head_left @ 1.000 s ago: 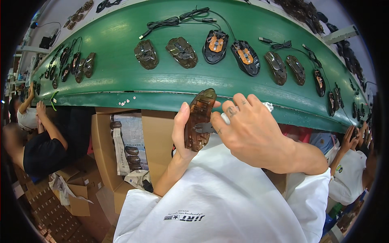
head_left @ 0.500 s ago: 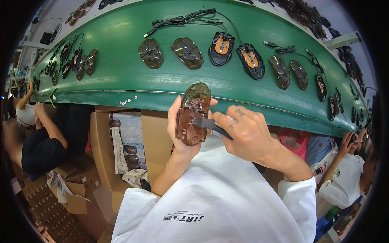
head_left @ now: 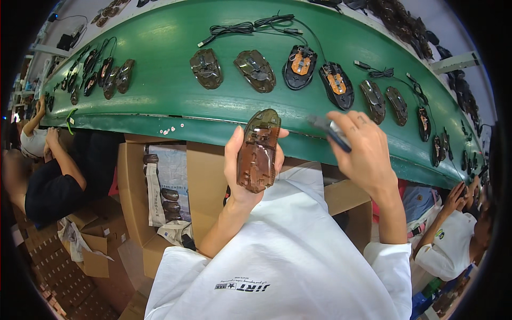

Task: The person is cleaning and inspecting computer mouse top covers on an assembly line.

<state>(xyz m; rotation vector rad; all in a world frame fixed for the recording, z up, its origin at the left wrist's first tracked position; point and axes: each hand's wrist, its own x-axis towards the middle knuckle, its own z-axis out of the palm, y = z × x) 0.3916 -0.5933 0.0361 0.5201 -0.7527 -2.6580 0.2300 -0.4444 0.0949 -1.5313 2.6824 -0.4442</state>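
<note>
A translucent brown computer mouse shell stands upright in my left hand, its ribbed inner side facing me. My thumb lies along its left edge, and fingertips show past its right edge. Up and to the right, my right hand is closed round a pair of dark-handled cutting pliers. The jaws of the pliers point left, apart from the shell, and are smeared by motion. Beyond my hands, on the green belt, lie two similar shells and two open black mice with orange inner parts.
Coiled black cables lie behind the mice. More shells and cabled mice rest toward both ends of the belt. Open cardboard boxes stand below its near edge. Co-workers sit at left and right.
My right hand has drawn the pliers off the shell, up and to the right. The shell stays in my left hand. Pieces on the belt have shifted slightly right.
</note>
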